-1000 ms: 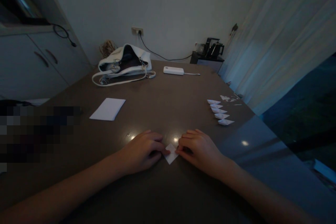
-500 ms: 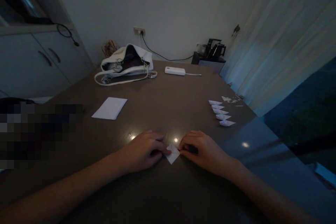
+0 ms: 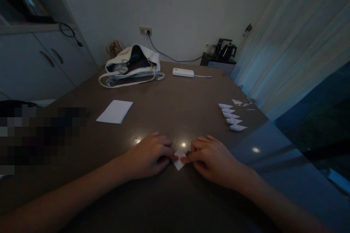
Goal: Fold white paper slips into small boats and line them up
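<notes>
A small folded piece of white paper [image 3: 179, 166] lies on the brown table, turned like a diamond. My left hand [image 3: 153, 156] rests at its left side, index fingertip pressed on the paper and thumb tucked close. From the right, my right hand [image 3: 214, 160] puts its index fingertip on the paper's middle, right beside the left fingertip, with the other fingers bent. Both fingers cover part of the folds. Several little folded paper boats [image 3: 233, 121] stand in a row on the right. A stack of white paper sheets [image 3: 115, 111] lies to the left.
Toward the back of the table [image 3: 175, 105] are an open white handbag [image 3: 133, 65] and a white power bank [image 3: 183, 72] with a short cable. Paper scraps [image 3: 242, 102] lie near the right edge. A black kettle [image 3: 226, 51] stands beyond, near the curtain [image 3: 262, 62].
My right index finger has moved left from the paper's right corner onto its middle. My left hand stays pressed on the paper. The view has shifted slightly.
</notes>
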`<state>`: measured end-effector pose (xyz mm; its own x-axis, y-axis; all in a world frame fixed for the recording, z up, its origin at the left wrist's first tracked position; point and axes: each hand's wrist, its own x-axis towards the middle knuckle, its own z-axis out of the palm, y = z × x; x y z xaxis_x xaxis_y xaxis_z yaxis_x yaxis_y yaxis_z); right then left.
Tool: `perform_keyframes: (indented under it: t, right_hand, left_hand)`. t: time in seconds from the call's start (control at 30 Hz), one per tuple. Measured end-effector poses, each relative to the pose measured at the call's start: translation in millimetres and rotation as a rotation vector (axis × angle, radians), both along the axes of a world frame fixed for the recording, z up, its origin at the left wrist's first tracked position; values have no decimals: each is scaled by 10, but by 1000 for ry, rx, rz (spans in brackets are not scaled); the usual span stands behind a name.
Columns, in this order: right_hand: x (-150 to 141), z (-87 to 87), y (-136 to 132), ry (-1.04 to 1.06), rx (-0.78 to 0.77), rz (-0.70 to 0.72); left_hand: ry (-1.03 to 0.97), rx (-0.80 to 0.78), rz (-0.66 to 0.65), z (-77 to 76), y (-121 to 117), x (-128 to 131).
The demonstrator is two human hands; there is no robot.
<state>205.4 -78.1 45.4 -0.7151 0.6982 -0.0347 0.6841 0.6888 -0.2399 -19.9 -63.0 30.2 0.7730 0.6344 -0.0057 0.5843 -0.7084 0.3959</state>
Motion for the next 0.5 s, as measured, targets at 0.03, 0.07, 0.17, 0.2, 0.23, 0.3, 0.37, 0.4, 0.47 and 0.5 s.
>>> perform_keyframes:
  t: [0.03,0.07,0.17,0.2,0.23,0.3,0.37,0.4,0.47,0.5]
  right_hand:
    - [16,7,13,0,-6,-4]
    - [33,15,27,-2,-12,-8]
    - [84,34,57,-9,-32,-22]
    - [97,38,62,-12,-35,-29]
    - [109,40,65,-15,-39,-34]
    - [123,40,68,-16,-42,-42]
    - [126,43,66,-14,-48,-37]
    - [123,48,63,-13,-52,-29]
    - [111,67,55,-16,-58,-18]
    - [104,79,49,-18,-61,-13]
  left_hand:
    - [22,20,-8,17,7,-12]
    - [41,41,-18,34,15,-27]
    - [66,85,-52,72,44,-79]
    - [64,90,-61,80,55,-96]
    - [61,89,-69,85,65,-112]
    - [57,80,-89,90,87,-138]
    - [60,69,-118,87,108,-153]
    - [62,64,-133,84,118,-158]
    - [61,57,-158,80,135,-166]
    - [56,54,-167,82,141,-169]
